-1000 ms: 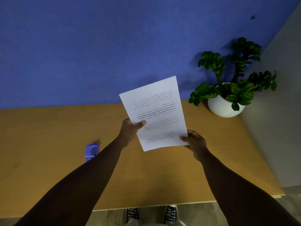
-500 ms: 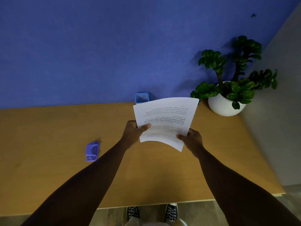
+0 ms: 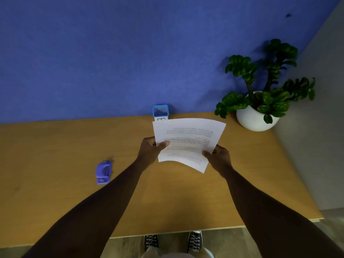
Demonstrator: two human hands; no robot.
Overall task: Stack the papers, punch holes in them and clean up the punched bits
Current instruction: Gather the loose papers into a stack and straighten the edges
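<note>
**Papers held over the desk in both of your hands**

Your papers (image 3: 188, 142) hang in the air above the right half of the wooden desk (image 3: 55, 183), between you and the far edge. Your left hand (image 3: 149, 150) grips their left edge, thumb curled on top and fingers beneath. Your right hand (image 3: 218, 158) pinches the near right corner, thumb on the printed face. The far edge of the sheets reaches almost to the blue wall (image 3: 111, 53) and covers the lower part of the blue cup (image 3: 160, 111) that stands against it.

There is open desk on your left. The hole punch (image 3: 103, 173) lies alone there, well apart from your hands, with bare wood on every side of it. In front of you, between your forearms and the near desk edge, the surface is bare wood too. On the right the room narrows: the desk ends at a grey side wall (image 3: 316, 146), and the potted plant (image 3: 260, 95) fills the far right corner, near the top right corner of the sheets.

The papers are thin white sheets with printed lines, bowed upward in a soft arc; you cannot tell their number from here. The punch is small, lilac plastic, rounded on top. The cup is square with a mesh look. The pot is smooth, white and round, with glossy green leaves. The wall looks like felt.

You count one punch, one cup, one plant, and two shoes (image 3: 173, 241) below the near edge.
</note>
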